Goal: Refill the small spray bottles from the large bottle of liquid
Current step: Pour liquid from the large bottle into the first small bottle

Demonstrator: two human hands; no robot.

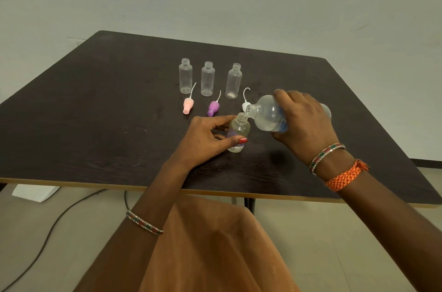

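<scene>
**A:** What have you got in each grip?

**B:** My left hand (205, 138) pinches the small bottle (238, 135) upright on the tabletop (95, 124). My right hand (303, 122) is wrapped round the large bottle (267, 113), tipped so its mouth sits at the small neck, just beyond my left thumb.

**A:** How do I pour well?

**B:** I'd tilt slowly, keep mouth touching mouth, and brace the small one hard; it looks light and easy to tip.

**A:** And the rest?

**B:** Three empty bottles (208, 79) wait uncapped, farther out past both hands, with the pink spray cap (187, 105), purple spray cap (213, 108) and white spray cap (245, 105) lying between.
</scene>
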